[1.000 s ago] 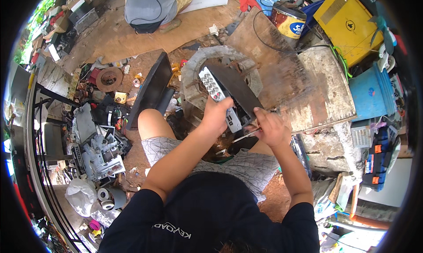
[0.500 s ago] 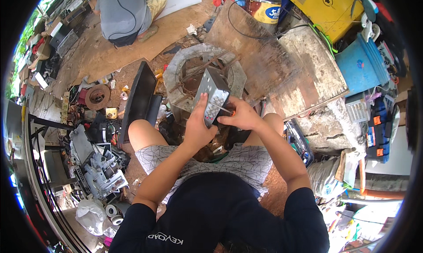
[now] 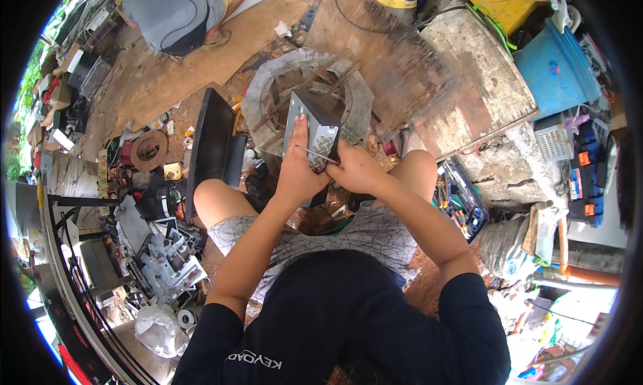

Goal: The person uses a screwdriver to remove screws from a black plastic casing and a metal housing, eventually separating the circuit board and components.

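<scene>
Between my knees I hold a grey and black metal box (image 3: 309, 112) tilted, with a patterned light end face (image 3: 324, 142) turned toward me. My left hand (image 3: 301, 174) is closed around its left side and lower end, fingers stretched along the metal. In my right hand (image 3: 358, 169), close against the box's lower right corner, is a thin metal rod like a screwdriver shaft (image 3: 315, 154). The rod slants across the near end of the box toward my left fingers. Its handle is hidden in my grip. Behind the box lies an octagonal concrete ring (image 3: 258, 107) with rusty bars.
A black flat panel (image 3: 207, 140) stands upright beside my left knee. Scrap metal parts (image 3: 164, 258) pile up at left. Wooden boards (image 3: 469, 83) lie at right, near a blue bin (image 3: 552, 70) and an open tool case (image 3: 462, 197). Another person (image 3: 167, 13) crouches at far left.
The view has shifted slightly. My right hand has come closer to my left, and the rod now reaches further left across the box's near end. The box is still in my left hand.
</scene>
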Available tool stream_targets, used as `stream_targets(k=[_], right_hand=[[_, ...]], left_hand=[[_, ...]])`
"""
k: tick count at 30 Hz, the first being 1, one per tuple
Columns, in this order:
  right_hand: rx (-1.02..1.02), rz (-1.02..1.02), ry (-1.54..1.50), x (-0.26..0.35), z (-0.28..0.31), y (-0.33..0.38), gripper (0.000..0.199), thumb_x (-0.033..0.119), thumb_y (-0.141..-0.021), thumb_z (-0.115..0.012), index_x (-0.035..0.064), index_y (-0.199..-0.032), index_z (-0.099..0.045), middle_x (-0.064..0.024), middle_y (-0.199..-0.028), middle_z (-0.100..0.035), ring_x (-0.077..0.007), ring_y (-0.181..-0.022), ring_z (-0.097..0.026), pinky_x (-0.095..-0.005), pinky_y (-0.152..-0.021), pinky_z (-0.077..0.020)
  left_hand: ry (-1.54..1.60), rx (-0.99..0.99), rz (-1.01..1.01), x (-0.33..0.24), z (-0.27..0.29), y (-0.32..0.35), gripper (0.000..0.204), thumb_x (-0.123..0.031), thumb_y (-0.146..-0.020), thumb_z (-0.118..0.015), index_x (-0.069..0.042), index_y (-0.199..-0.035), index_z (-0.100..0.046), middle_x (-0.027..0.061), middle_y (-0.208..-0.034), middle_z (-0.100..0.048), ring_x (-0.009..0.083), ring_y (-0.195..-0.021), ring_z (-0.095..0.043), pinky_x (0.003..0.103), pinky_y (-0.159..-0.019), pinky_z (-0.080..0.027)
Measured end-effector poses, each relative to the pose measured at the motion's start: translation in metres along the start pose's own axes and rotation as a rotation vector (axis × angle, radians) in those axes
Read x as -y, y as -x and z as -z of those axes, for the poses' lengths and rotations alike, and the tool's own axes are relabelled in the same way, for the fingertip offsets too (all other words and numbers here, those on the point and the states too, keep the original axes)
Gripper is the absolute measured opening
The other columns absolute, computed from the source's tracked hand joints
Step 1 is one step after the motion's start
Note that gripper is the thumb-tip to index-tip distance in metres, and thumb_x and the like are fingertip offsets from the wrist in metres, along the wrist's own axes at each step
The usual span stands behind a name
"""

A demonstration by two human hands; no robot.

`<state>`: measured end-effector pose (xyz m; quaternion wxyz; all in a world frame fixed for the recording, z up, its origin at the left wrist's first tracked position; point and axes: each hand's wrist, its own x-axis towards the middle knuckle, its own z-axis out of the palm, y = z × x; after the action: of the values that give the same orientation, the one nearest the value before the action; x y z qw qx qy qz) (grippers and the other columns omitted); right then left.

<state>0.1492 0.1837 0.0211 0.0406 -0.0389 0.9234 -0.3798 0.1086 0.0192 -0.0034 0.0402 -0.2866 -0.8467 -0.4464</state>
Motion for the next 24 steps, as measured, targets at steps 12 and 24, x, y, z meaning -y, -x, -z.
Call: stream_targets(k=[12,24], right_hand=[[-0.039,0.082,-0.040,-0.012,-0.013,0.007,0.034,0.020,-0.074,-0.063,-0.0051,-0.095,-0.054,-0.0193,-0.067,-0.063,-0.0384,-0.063,-0.065,-0.0445,-0.060,-0.0521],[-0.102,0.153,0.011,-0.014,-0.031,0.050,0.052,0.017,-0.075,-0.067,0.0022,-0.124,-0.057,-0.0141,-0.080,-0.067,-0.0339,-0.072,-0.067,-0.0398,-0.066,-0.0538]], left_hand=[[0.050,0.019,-0.103,0.007,0.004,0.012,0.109,-0.011,-0.064,-0.077,0.002,-0.151,-0.012,0.0313,-0.150,-0.028,0.0422,-0.138,-0.034,0.039,-0.110,-0.034],[-0.049,-0.133,-0.370,0.000,-0.001,0.039,0.097,-0.021,-0.067,-0.080,-0.009,-0.148,-0.028,0.0302,-0.151,-0.027,0.0565,-0.134,-0.031,0.065,-0.106,-0.028]])
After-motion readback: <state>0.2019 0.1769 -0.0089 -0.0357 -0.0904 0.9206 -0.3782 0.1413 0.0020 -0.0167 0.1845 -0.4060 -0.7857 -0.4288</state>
